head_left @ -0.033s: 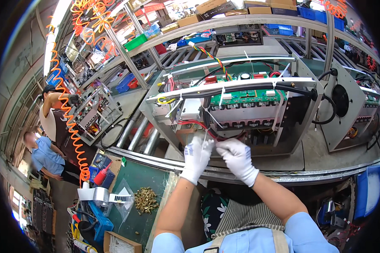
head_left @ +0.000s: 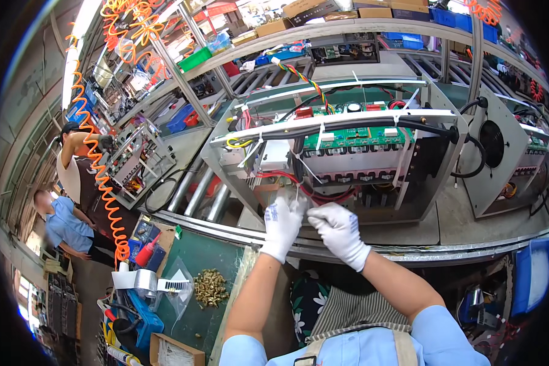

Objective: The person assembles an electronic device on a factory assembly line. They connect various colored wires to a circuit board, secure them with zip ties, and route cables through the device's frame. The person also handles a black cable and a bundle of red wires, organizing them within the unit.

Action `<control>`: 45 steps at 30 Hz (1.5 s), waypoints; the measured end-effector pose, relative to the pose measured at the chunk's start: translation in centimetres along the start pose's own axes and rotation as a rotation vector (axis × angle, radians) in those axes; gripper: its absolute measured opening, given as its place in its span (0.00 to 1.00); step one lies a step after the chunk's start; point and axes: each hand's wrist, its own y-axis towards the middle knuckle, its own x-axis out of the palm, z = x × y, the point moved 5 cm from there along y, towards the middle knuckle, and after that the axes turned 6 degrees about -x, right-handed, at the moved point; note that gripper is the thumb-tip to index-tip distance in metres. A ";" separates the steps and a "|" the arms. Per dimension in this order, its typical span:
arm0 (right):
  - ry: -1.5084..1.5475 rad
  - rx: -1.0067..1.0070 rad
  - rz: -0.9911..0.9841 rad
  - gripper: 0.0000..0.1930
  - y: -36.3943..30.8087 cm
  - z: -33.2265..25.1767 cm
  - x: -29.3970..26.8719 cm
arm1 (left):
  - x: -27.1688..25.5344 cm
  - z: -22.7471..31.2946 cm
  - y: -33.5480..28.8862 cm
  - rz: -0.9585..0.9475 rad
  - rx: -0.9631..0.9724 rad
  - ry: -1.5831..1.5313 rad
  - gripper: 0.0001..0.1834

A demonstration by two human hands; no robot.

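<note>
Left grip (head_left: 282, 226) and curled right grip (head_left: 338, 232) nearly meet before the chassis (head_left: 352, 163).

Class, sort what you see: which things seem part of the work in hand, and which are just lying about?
Apparently part of the work:
left hand
right hand
open metal chassis
red wires
white cable tie

Apparently lying about:
heap of brass-coloured pieces
red bottle
green bin

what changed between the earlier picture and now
The right hand has shifted slightly left, showing more of the red wires behind it; the left hand barely moved. Nothing was visibly taken hold of or let go. The metal chassis, green circuit board and brass fittings stayed as they were.
</note>
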 end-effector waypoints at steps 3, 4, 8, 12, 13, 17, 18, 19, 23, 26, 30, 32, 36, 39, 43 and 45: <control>-0.020 -0.028 -0.023 0.09 -0.3 0.1 0.0 | 0.6 -1.9 0.0 0.006 0.047 0.024 0.16; -0.010 -0.069 -0.027 0.12 -0.2 0.2 -0.5 | 0.1 -2.2 -0.4 0.043 0.094 0.027 0.16; -0.242 0.166 -0.206 0.29 0.4 1.8 -3.0 | -1.5 2.0 -2.2 -0.085 0.511 0.182 0.16; -0.360 0.299 -0.591 0.31 2.3 5.2 -1.7 | 0.4 3.3 -1.2 -0.232 0.527 0.287 0.16; -0.284 0.264 -0.641 0.30 3.1 4.1 -1.9 | 0.7 3.1 -0.9 -0.264 0.460 0.323 0.14; -0.623 0.149 -0.683 0.21 4.5 4.0 -2.6 | 0.5 3.4 -0.9 -0.202 0.315 0.235 0.12; -0.644 0.144 -0.656 0.20 4.5 3.4 -2.8 | 0.7 2.0 -1.0 -0.238 0.216 0.133 0.12; -0.666 0.133 -0.638 0.19 4.6 2.9 -2.8 | 1.1 -0.2 -0.9 -0.264 0.110 0.028 0.12; -0.703 0.115 -0.530 0.17 4.3 2.8 -2.7 | 2.3 -2.7 0.0 -0.210 0.015 0.144 0.12; -0.633 0.186 -0.605 0.19 4.5 1.8 -2.9 | 1.2 -0.9 -1.0 -0.186 0.364 0.212 0.10; -0.538 -0.049 -0.443 0.26 0.4 -0.1 -7.2 | -1.2 -0.2 -3.8 -0.172 -0.106 -0.297 0.09; -0.404 -0.154 -0.380 0.25 -1.5 -2.8 -10.5 | -4.7 0.0 -5.4 0.057 -0.014 -0.203 0.13; -0.507 -0.196 0.193 0.23 -2.1 -6.0 -21.3 | -10.1 -6.2 -3.5 0.353 -0.174 -0.495 0.18; -0.617 -0.205 0.427 0.24 -0.8 -7.8 -26.1 | -8.2 -6.9 0.6 0.226 -0.124 -0.420 0.19; -0.748 -0.359 0.365 0.30 3.5 -9.7 -26.9 | -9.1 -5.8 1.3 0.146 -0.228 -0.112 0.14; -0.881 -0.377 0.282 0.30 6.8 -11.4 -25.7 | -9.8 -4.6 0.9 0.157 -0.154 0.002 0.14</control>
